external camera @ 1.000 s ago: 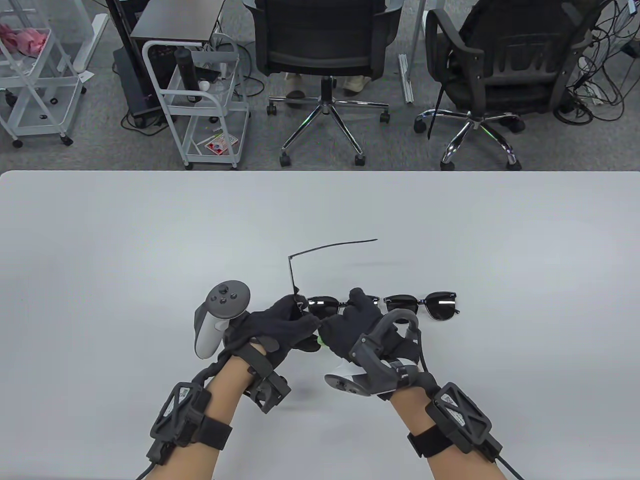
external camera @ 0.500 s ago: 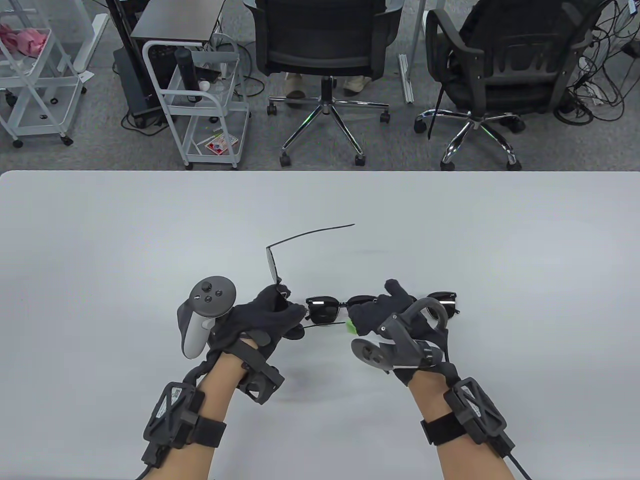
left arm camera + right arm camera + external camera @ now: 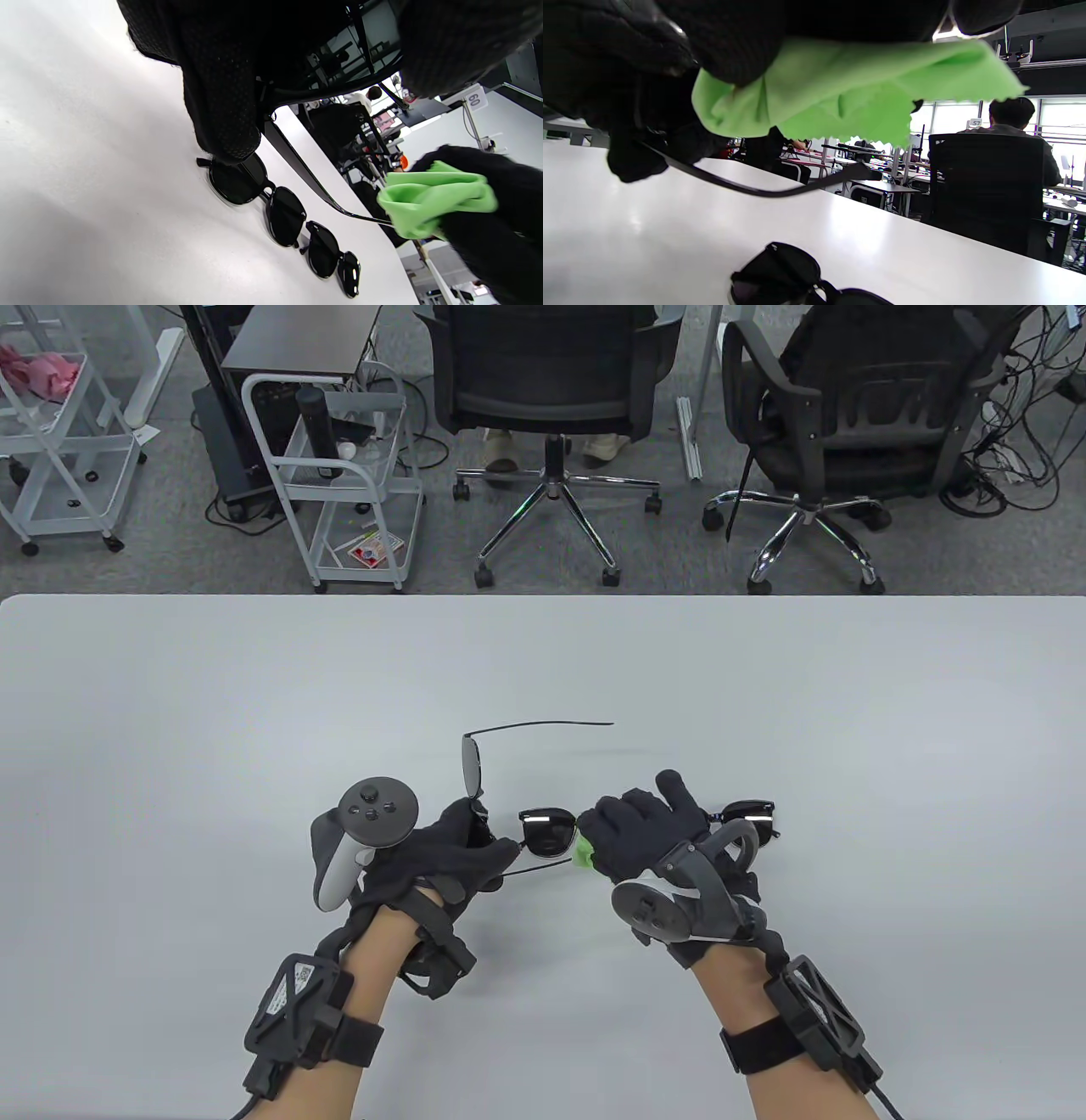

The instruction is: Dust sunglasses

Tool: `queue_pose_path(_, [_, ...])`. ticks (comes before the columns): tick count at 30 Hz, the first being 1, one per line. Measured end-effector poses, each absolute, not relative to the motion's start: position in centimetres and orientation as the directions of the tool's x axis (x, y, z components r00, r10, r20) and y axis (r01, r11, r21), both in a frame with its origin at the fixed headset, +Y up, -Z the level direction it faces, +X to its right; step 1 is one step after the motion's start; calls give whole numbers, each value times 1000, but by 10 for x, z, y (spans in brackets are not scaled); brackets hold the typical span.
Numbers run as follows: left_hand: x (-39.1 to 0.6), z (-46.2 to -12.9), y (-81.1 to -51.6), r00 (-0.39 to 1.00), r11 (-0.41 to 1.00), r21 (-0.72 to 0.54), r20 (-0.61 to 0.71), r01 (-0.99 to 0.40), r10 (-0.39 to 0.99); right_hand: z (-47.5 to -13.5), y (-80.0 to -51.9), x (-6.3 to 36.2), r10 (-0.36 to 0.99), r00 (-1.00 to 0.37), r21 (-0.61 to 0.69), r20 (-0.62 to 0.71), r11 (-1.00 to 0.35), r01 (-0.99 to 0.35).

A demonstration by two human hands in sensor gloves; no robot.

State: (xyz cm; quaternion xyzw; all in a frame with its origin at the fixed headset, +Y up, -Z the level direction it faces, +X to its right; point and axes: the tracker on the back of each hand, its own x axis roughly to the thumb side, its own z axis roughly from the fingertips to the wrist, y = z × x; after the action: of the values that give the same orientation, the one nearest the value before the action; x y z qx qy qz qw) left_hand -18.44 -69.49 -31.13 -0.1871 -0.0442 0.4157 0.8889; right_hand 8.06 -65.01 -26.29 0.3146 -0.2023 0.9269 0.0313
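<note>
- The left hand (image 3: 450,857) grips a pair of sunglasses (image 3: 472,763) by the frame, fingers curled round it, and holds it up off the table (image 3: 254,712).
- The held pair is turned on edge: one lens stands upright above the glove, one arm points away to the right over the table, and the other arm runs low toward the right hand (image 3: 645,831).
- The right hand pinches a bunched green cloth (image 3: 584,851) between its thumb and curled fingers; its forefinger sticks out straighter.
- In the left wrist view the cloth (image 3: 432,199) sits at the tip of the low arm of the held pair; whether it touches, I cannot tell.
- Two more pairs of sunglasses lie on the table in a row between and behind the hands: one (image 3: 547,830) in the middle, the other (image 3: 751,817) partly hidden behind the right hand.
- Beyond the table stand two black office chairs (image 3: 543,381) and a white trolley (image 3: 339,475).
</note>
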Motion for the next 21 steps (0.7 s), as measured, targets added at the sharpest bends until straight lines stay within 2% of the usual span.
queue_pose_path(2, [-188,-312,-695,655,596,-337,-91,-729,750,-259,-645,76,-45,-790,-326,612,-924,-200])
queue_pose_path(4, [-192,-313,-695,652,598,-309,-102,-739,752,-259,-644,69,-49,-784,-265,619,-953,-150])
queue_pose_path(6, [-195,-313,-695,642,592,-294,-111,-750,759,-262,-653,62,-15,-781,-98,624,-993,-59])
queue_pose_path(9, [-197,-313,-695,629,581,-286,-115,-762,769,-269,-678,55,63,-785,165,617,-985,51])
queue_pose_path(12, [-197,-313,-695,626,579,-282,-113,-765,772,-273,-701,53,105,-795,333,597,-935,126])
queue_pose_path(16, [-196,-314,-696,628,580,-287,-114,-763,770,-279,-713,55,113,-805,391,582,-907,155])
queue_pose_path(21, [-196,-314,-696,616,569,-281,-115,-773,779,-283,-706,68,211,-818,401,535,-916,26])
